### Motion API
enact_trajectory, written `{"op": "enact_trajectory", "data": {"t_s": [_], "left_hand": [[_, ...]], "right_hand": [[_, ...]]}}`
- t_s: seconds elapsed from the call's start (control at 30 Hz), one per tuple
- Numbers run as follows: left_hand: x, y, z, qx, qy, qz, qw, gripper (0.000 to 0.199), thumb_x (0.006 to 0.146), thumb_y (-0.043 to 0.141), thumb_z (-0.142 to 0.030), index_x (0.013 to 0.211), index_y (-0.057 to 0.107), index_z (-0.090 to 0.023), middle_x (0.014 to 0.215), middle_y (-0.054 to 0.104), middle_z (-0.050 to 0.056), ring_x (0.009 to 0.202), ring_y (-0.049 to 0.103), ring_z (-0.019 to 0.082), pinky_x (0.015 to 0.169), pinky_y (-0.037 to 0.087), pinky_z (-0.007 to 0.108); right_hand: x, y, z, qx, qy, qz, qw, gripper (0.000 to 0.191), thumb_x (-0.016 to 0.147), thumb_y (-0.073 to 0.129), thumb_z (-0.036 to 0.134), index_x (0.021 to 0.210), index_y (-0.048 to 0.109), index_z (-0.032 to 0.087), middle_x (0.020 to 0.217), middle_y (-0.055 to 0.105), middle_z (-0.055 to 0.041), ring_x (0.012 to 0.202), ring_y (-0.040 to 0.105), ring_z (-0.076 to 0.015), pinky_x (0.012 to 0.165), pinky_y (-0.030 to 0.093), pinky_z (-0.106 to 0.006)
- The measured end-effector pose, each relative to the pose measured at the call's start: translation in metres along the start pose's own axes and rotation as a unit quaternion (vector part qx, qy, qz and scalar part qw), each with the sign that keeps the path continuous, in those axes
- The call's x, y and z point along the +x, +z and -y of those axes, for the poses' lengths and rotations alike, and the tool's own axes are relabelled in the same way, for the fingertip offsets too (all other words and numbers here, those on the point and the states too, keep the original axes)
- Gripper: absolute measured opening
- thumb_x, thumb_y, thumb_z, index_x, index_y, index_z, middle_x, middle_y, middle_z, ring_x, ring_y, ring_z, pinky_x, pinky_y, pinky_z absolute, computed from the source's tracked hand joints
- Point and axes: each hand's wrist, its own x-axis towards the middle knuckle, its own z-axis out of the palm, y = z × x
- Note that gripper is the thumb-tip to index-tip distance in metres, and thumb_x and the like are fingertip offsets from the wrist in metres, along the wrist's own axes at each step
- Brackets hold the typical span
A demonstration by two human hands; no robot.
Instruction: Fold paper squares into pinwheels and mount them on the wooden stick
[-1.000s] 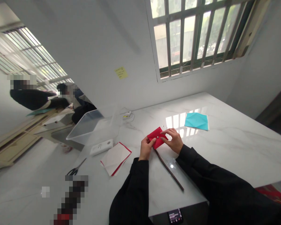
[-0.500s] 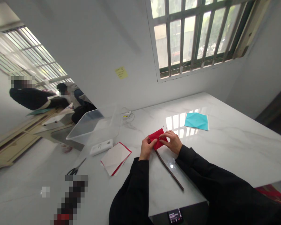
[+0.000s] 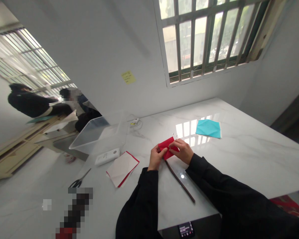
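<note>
A small red square piece (image 3: 167,143) is held up over the white marbled table (image 3: 239,149). My left hand (image 3: 156,157) grips its left edge, with the thumb on its face. At its right side my right hand (image 3: 183,150) has thumb and finger pinched near the middle, by a tiny shiny bit. A thin dark brown stick (image 3: 180,182) lies on the table below the hands, its upper end close under the red piece. Two tiny shiny bits rest on the table just behind the red piece.
Left of my hands lie white and red sheets (image 3: 122,168), a white box-like device (image 3: 107,157), scissors (image 3: 80,179) and a clear plastic bin (image 3: 89,132). A turquoise cloth-like square (image 3: 208,128) is at the back right. A phone (image 3: 186,229) sits at the front edge. People sit far left.
Both hands and the red piece hold nearly the same position. The whole view has shifted very slightly.
</note>
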Motion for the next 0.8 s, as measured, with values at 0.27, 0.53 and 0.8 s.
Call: {"op": "enact_trajectory", "data": {"t_s": [0.27,0.53,0.8], "left_hand": [[0.0011,-0.002,0.0035,-0.004,-0.007,0.016,1.0,0.049,0.068,0.087,-0.037,0.108,0.071,-0.015,0.103,0.077,0.01,0.089,0.073,0.023,0.086,0.057,0.037],[-0.0002,-0.0031,0.0017,0.02,0.015,0.016,1.0,0.044,0.069,0.087,-0.036,0.104,0.071,-0.014,0.102,0.077,0.009,0.09,0.072,0.022,0.086,0.055,0.035],[-0.0007,0.0001,-0.0011,0.043,0.013,0.007,0.999,0.042,0.067,0.087,-0.038,0.098,0.072,-0.015,0.094,0.076,0.008,0.082,0.07,0.021,0.079,0.054,0.032]], "right_hand": [[-0.0009,0.0023,-0.0033,0.01,0.038,0.001,0.999,0.011,0.086,0.069,0.022,0.095,0.073,0.027,0.093,0.07,-0.005,0.087,0.062,-0.0216,0.079,0.049,-0.034],[-0.0016,0.0031,-0.0021,0.017,0.042,0.004,0.999,0.009,0.089,0.067,0.024,0.094,0.074,0.027,0.091,0.071,-0.0051,0.083,0.063,-0.0208,0.079,0.049,-0.034],[-0.0012,0.0038,-0.0044,-0.003,0.03,0.006,1.0,0.008,0.088,0.066,0.021,0.09,0.072,0.025,0.087,0.071,-0.0047,0.079,0.061,-0.0203,0.076,0.048,-0.033]]}}
